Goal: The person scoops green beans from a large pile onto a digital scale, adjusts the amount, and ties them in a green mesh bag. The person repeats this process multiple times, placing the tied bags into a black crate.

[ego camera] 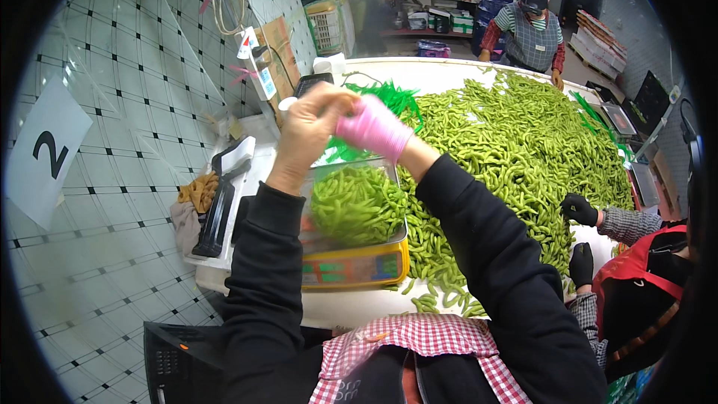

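A green mesh bag (359,207) full of edamame pods is over the metal pan of a yellow weighing scale (405,261). Its outline is blurred, and I cannot tell whether it touches the pan. Above it, my bare left hand (311,129) and my right hand (373,126), in a pink glove, meet with fingers closed at the neck of the bag. My hands largely hide the neck itself. Behind them lies a pile of empty green mesh bags (392,102). A large heap of loose edamame pods (505,140) spreads over the white table (364,303) to my right.
Beside me on the right, a co-worker's black-gloved hands (580,210) are at the heap. Another person (530,33) stands at the far table edge. A power strip (261,70) hangs at the left wall. Below it is a white stand (241,230) with a black device.
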Available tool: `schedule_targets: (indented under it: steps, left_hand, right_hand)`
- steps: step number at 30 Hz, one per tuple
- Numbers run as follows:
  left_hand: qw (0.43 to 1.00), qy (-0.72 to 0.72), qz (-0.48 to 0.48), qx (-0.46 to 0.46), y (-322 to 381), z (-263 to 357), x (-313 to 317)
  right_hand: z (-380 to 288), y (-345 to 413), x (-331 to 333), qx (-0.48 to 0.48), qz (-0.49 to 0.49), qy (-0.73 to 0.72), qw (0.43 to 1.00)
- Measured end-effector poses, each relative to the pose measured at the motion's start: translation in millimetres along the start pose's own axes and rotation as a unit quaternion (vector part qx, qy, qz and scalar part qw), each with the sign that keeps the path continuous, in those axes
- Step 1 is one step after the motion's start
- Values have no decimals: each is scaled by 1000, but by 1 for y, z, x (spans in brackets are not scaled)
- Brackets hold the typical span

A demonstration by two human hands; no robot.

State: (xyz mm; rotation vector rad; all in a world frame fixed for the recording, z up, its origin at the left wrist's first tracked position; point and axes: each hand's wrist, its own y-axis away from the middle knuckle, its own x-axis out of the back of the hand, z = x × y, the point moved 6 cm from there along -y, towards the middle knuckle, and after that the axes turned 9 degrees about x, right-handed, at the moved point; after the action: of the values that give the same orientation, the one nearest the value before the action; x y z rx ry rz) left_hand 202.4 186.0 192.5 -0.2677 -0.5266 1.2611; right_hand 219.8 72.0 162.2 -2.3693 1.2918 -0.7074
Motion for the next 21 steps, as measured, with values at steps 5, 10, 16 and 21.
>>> schedule_targets:
  steps: [5,10,16,21]
  left_hand:
    - [989,-69,18,127,29,-42,14]
    - [980,-73,-97,158,51,-111,-35]
    - [905,346,4,246,55,-133,-12]
    - [972,106,-1,209,52,-98,-49]
  right_hand:
    - [-23,-21,21,-12,63,-95,993]
    - [-51,-22,-8,50,44,-144,987]
    - [-100,24,-46,305,-89,54,947]
    - [-17,35,-81,151,-430,457,764]
